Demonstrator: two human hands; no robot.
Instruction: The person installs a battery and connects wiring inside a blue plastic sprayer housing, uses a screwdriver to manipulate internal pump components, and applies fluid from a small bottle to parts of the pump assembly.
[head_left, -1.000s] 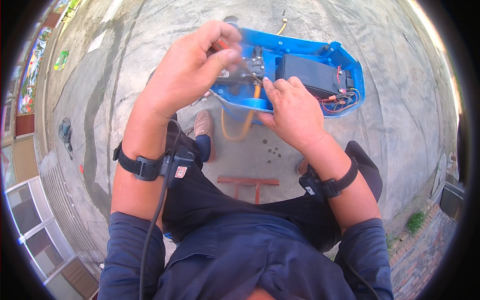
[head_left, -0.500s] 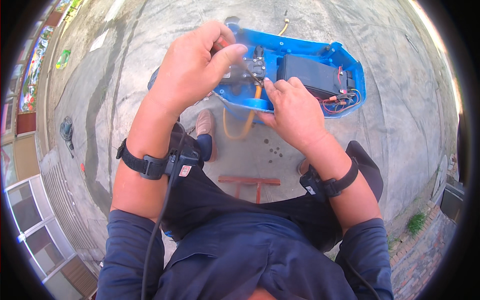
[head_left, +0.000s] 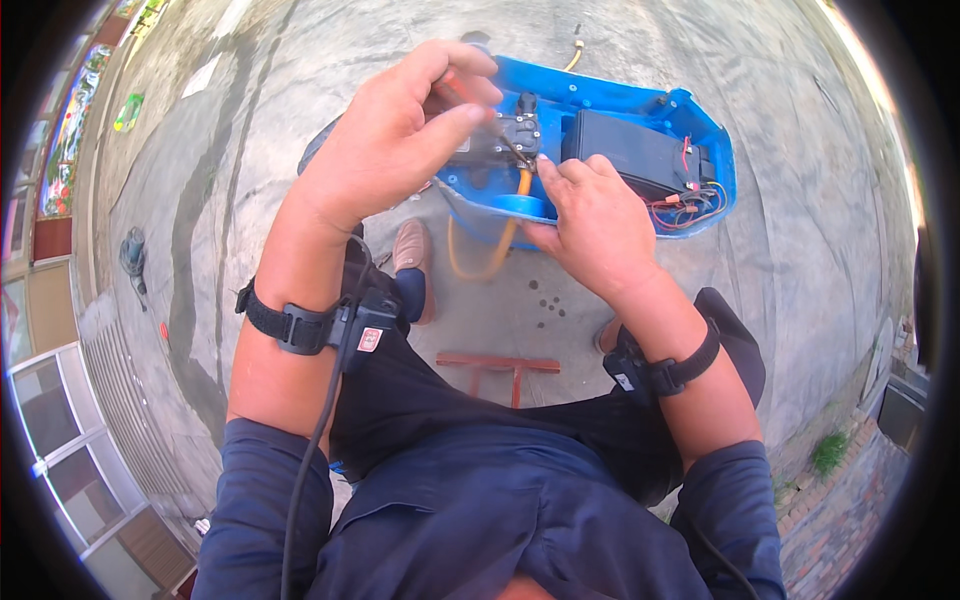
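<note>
Red-handled screwdriver [head_left: 454,84] slanted from left hand [head_left: 395,140], closure unclear | right hand [head_left: 600,215] sat right of orange hose [head_left: 525,184], pinch unclear | step: seemingly turned hose-end fitting [head_left: 529,165] | next called for steady tip

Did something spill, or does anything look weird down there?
Dark spots dot the grey ground near the yellowish hose. They look like drips, which seems odd, but I can't tell what made them.
</note>
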